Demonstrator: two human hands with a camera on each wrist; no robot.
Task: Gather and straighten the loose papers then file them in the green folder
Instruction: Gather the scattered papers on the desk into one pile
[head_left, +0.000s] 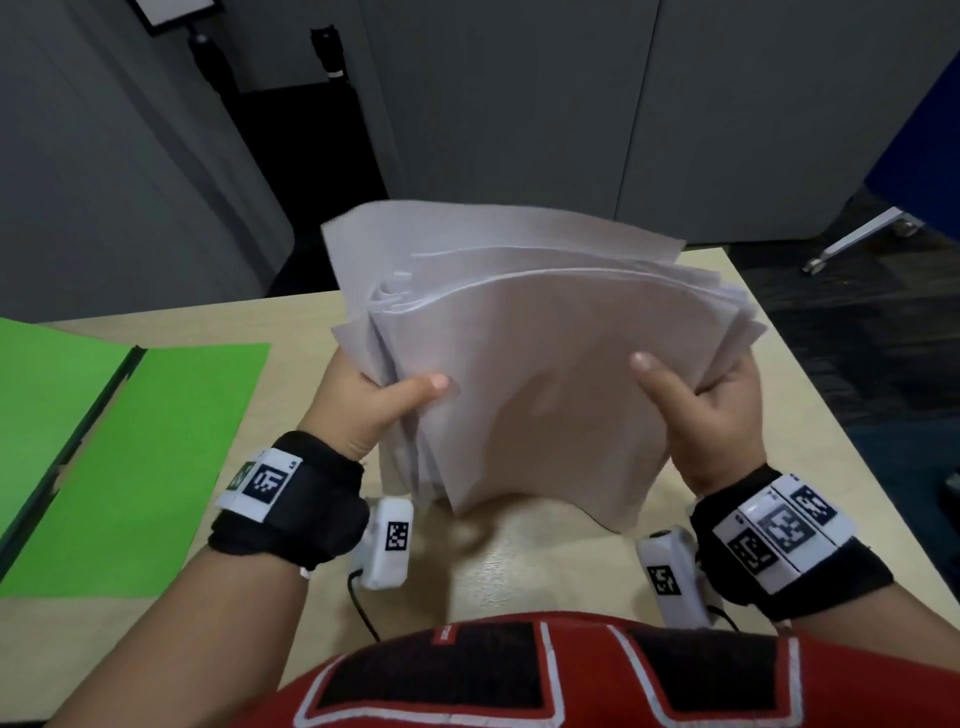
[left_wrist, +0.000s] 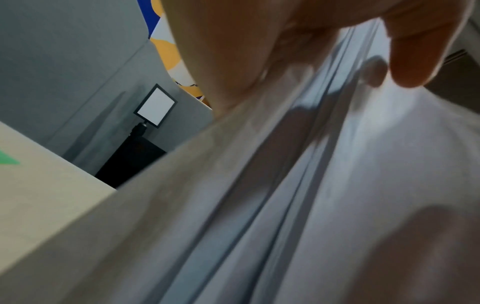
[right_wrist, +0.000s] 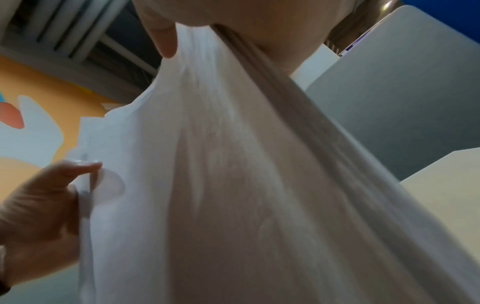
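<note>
A loose stack of white papers (head_left: 540, 364) stands on its lower edge on the table, its sheets fanned and uneven at the top. My left hand (head_left: 374, 410) grips the stack's left side, thumb on the front sheet. My right hand (head_left: 706, 415) grips the right side the same way. In the left wrist view the sheets' edges (left_wrist: 298, 185) run close past the lens under my thumb (left_wrist: 415, 51). The right wrist view shows the papers (right_wrist: 233, 164) and the left hand (right_wrist: 44, 197) holding their far edge. The green folder (head_left: 130, 457) lies open and flat at the left.
The light wooden table (head_left: 545, 561) ends just behind and to the right of the papers. Grey partition panels (head_left: 519, 104) stand behind it. A chair's metal leg (head_left: 862, 239) shows on the floor at the far right.
</note>
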